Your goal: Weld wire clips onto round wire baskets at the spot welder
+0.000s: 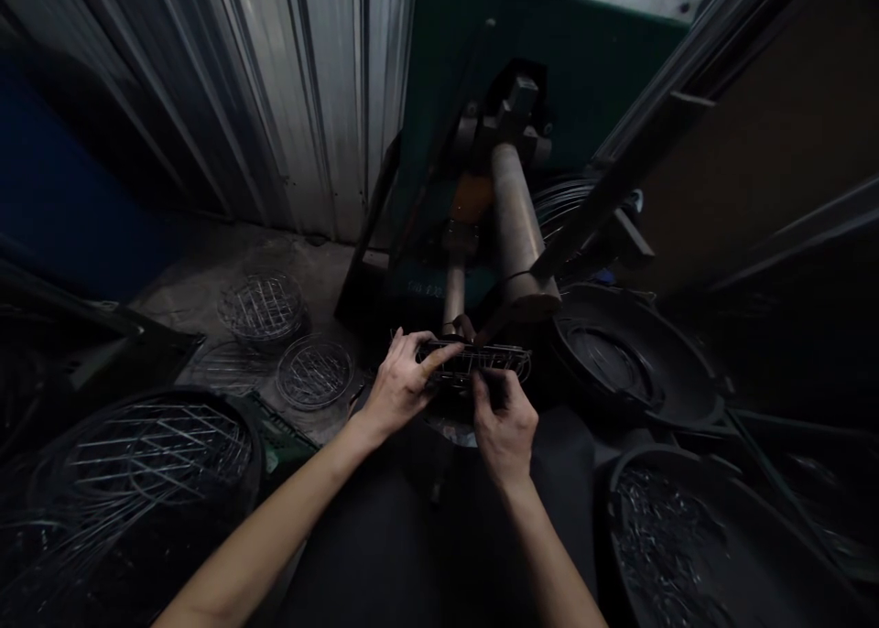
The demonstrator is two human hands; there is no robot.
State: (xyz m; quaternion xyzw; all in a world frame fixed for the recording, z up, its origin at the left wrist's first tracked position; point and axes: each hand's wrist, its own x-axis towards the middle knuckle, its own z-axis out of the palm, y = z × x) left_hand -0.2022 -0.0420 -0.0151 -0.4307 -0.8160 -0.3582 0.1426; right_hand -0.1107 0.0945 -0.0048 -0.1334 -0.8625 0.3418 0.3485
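Note:
A round wire frame [518, 364] is held nearly edge-on at the lower end of a green machine [439, 79], just under its metal rods. My left hand [405, 376] grips the frame's left side, with thumb and fingers closed on the wire. At the frame's near right side is my right hand [504, 417], its thumb and fingertips pinched together against the wires. Whether a small piece sits between those fingertips is too dark to tell. A thick grey cylinder [518, 216] of the machine slopes down behind the frame.
Round wire grids [316, 372] lie on the floor at left. A large basin [257, 454] of wire grids stands at lower left. To the right are a dark pan [687, 390] with wire rings and a tub [618, 468] of small metal pieces.

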